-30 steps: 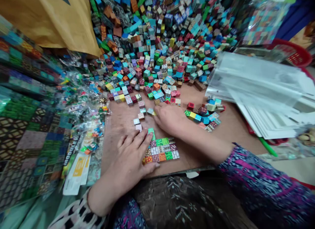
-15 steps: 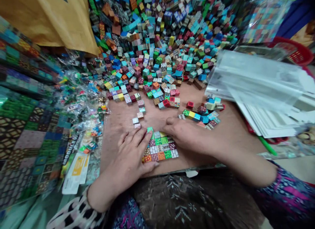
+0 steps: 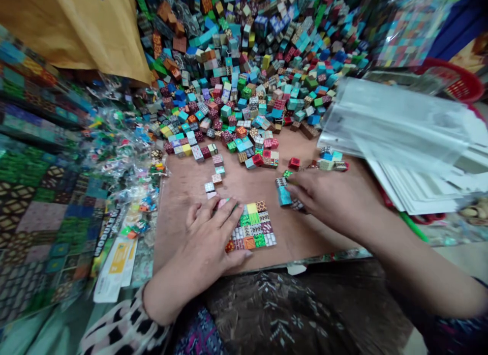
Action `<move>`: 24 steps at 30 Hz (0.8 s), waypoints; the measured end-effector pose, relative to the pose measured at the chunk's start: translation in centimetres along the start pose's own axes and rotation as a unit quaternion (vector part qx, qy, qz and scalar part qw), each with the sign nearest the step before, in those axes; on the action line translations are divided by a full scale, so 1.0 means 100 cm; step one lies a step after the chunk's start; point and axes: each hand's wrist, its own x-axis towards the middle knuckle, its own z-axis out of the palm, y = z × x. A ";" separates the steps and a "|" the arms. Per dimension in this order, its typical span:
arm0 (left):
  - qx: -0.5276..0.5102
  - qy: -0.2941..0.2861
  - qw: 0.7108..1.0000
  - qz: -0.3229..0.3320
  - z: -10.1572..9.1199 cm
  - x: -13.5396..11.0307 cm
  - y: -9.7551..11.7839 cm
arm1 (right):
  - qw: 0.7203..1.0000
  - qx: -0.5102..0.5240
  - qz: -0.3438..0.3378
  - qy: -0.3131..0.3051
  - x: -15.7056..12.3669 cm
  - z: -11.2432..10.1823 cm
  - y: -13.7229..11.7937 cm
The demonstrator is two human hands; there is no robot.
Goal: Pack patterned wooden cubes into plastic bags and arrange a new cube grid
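A flat grid of patterned cubes [image 3: 253,228] lies on the brown board, with green, white, orange, yellow and maroon tops. My left hand [image 3: 204,235] lies over the grid's left side, fingers outstretched and thumb along its near edge, covering part of the cubes. To the right, my right hand [image 3: 330,195] reaches over a small cluster of loose cubes. Its fingers are bent together among them, and whatever lies between the fingertips is hidden. Light-blue cubes [image 3: 283,196] and a green cube [image 3: 287,174] show beside those fingertips.
A large heap of cubes [image 3: 236,75] spreads across the back of the board [image 3: 183,187]. Bagged small figures [image 3: 122,151] lie left, beside patterned block sheets [image 3: 46,228]. Clear plastic sleeves [image 3: 396,121], white sheets [image 3: 415,187] and a red basket [image 3: 463,83] are at right.
My right hand has moved right, from the grid's back edge to the loose cluster, uncovering a brown-spotted cube at the grid's back right corner. My left hand has shifted slightly right.
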 end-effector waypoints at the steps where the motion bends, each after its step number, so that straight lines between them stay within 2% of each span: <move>1: 0.000 0.000 1.000 -0.001 0.000 0.000 0.000 | 1.000 -0.012 0.002 -0.009 -0.001 0.006 -0.004; 5: 0.004 0.002 1.000 -0.001 -0.001 0.000 0.001 | 1.000 -0.018 0.004 -0.001 0.003 0.025 -0.019; 8: 0.006 0.006 1.000 -0.001 0.000 0.000 0.001 | 1.000 -0.002 -0.008 -0.008 0.013 0.025 -0.024; 12: 0.005 0.014 1.000 0.002 0.003 0.000 0.000 | 0.993 0.078 -0.090 -0.024 0.028 0.019 -0.023; 17: 0.008 0.012 1.000 0.001 0.004 0.002 0.001 | 0.960 0.187 -0.207 -0.021 0.043 0.023 -0.023; 20: 0.012 0.016 1.000 0.005 0.005 0.002 0.000 | 0.951 0.206 -0.229 -0.034 0.045 0.025 -0.027; 24: 0.017 0.024 1.000 0.008 0.006 -0.001 -0.001 | 0.952 0.209 -0.221 -0.045 0.042 0.027 -0.034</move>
